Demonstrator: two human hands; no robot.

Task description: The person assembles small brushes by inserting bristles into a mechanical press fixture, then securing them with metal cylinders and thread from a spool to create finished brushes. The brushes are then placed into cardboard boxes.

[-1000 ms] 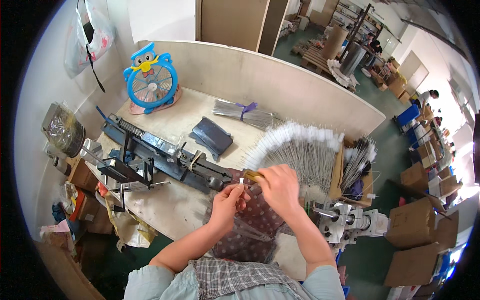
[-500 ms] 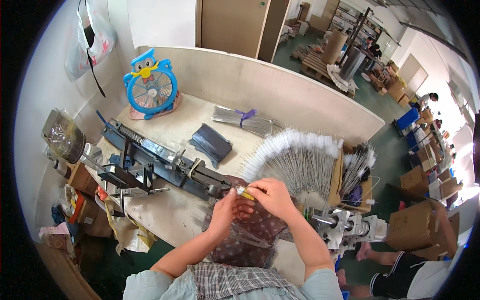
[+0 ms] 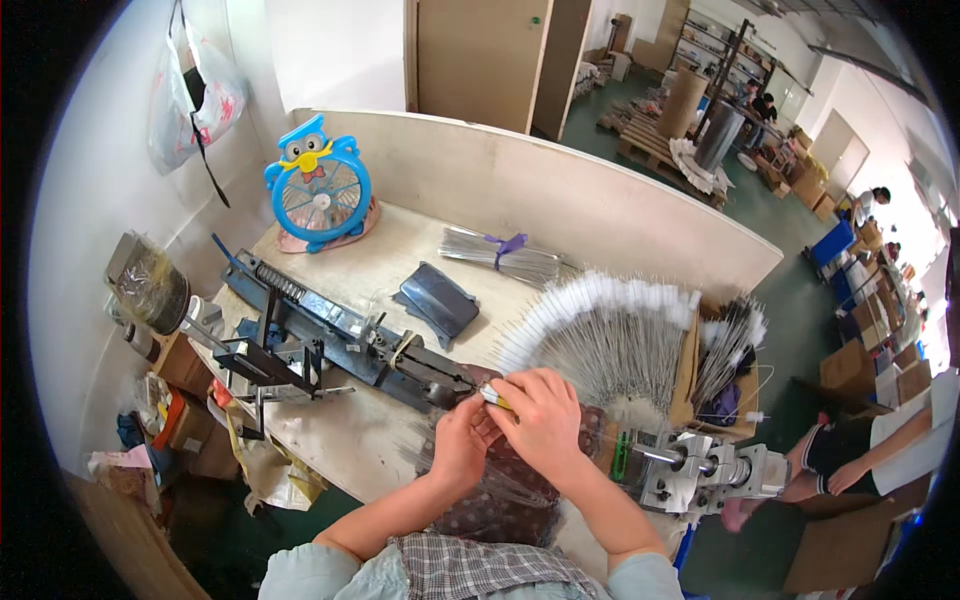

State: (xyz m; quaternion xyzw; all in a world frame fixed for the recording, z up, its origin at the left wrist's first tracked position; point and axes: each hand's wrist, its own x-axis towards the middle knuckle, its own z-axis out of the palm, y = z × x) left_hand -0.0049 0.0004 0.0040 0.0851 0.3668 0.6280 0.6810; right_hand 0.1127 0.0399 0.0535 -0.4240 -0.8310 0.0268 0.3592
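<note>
My right hand [image 3: 545,415] is closed around a small yellow-and-white stick-like thing [image 3: 495,397], whose exact kind I cannot make out. Right beside it my left hand [image 3: 462,445] has its fingers curled, thumb and forefinger close to the stick's tip; whatever they pinch is hidden. Both hands meet at the near end of a long dark metal bench fixture [image 3: 375,345] with a spring at its far end. Under my hands lies a brown dotted cloth [image 3: 505,510]. To their right spreads a fan of thin wire brushes [image 3: 610,340] with white tufted ends.
A dark folded pouch [image 3: 440,300] and a wire bundle with purple tie [image 3: 500,252] lie behind the fixture. A blue fan [image 3: 322,200] stands at the back left. A metal clamp device [image 3: 715,470] is at the right edge. Beyond it, a person [image 3: 900,440] stands near cardboard boxes.
The view has shifted slightly, moving the bench down and right in the picture. My hands stay together at the fixture's end, right hand turned further over the stick. The person at right is more upright.
</note>
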